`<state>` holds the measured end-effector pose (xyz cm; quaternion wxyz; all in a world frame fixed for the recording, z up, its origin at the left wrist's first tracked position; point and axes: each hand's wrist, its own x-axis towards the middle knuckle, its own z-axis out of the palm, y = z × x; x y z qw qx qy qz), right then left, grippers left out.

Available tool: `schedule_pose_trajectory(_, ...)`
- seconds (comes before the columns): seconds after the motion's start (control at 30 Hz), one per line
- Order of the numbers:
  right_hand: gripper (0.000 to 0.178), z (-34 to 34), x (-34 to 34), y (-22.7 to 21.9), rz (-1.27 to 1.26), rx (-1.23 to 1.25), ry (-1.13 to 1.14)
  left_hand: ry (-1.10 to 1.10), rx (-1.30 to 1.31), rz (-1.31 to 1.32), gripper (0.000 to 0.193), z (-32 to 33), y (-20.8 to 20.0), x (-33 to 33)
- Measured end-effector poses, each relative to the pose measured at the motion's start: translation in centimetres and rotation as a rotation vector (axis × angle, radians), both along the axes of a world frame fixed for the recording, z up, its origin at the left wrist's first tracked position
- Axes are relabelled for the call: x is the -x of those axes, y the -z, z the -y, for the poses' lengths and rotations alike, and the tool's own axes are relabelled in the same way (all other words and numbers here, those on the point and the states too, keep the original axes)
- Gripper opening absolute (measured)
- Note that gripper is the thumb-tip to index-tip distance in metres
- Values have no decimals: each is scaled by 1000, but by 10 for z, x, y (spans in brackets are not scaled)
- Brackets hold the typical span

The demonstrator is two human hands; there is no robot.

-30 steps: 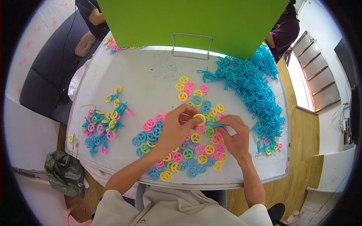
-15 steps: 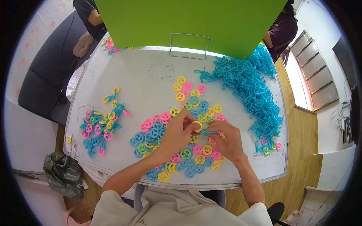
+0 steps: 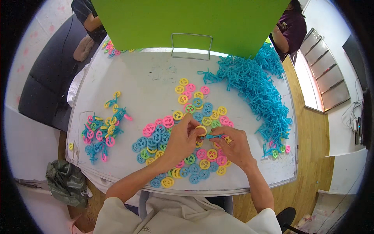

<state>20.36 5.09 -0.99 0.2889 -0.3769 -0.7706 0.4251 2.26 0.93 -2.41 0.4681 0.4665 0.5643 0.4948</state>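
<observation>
My left hand [image 3: 180, 141] pinches a yellow spoked wheel [image 3: 201, 128] between thumb and fingers above the middle of the table. Facing it, my right hand [image 3: 237, 151] is closed on a small blue plastic frame piece [image 3: 211, 137], whose tip meets the lower edge of that wheel. Another yellow piece, perhaps a wheel [image 3: 228, 139], shows at the right fingers, partly hidden. Beneath and around both hands lie loose wheels in pink, blue, yellow and green, such as a pink wheel [image 3: 201, 154] and a blue wheel [image 3: 194, 179].
A large heap of blue frame pieces [image 3: 249, 85] covers the right side. To the left is a cluster of frames with wheels fitted [image 3: 105, 130]. A green panel [image 3: 187, 23] with a wire stand [image 3: 191, 58] crosses the far edge. Other people's arms show beside it.
The blue frame piece in my right hand has come left against the yellow wheel. My left hand keeps its pinch, and the whole view has shifted slightly.
</observation>
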Motion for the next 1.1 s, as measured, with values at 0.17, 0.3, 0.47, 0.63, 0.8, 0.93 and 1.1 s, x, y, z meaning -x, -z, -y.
schedule_pose_trajectory(0.17,20,0,0,-3,12,-72,-18,35,138,179,12,-2,0,5)
schedule_pose_trajectory(0.3,20,1,0,-4,34,-94,-33,55,280,221,12,-2,-9,6)
schedule_pose_trajectory(0.47,17,3,3,-7,92,-97,-18,34,140,30,13,2,-10,2)
schedule_pose_trajectory(0.63,11,3,4,-6,32,52,44,35,76,-15,13,2,-15,-1)
schedule_pose_trajectory(0.8,13,9,10,-10,-45,149,139,44,-34,60,7,1,-10,0)
schedule_pose_trajectory(0.93,14,11,10,-13,-172,347,166,39,-71,127,15,4,-17,0)
schedule_pose_trajectory(1.1,13,13,12,-11,-194,372,186,-45,-199,50,15,10,-17,-8)
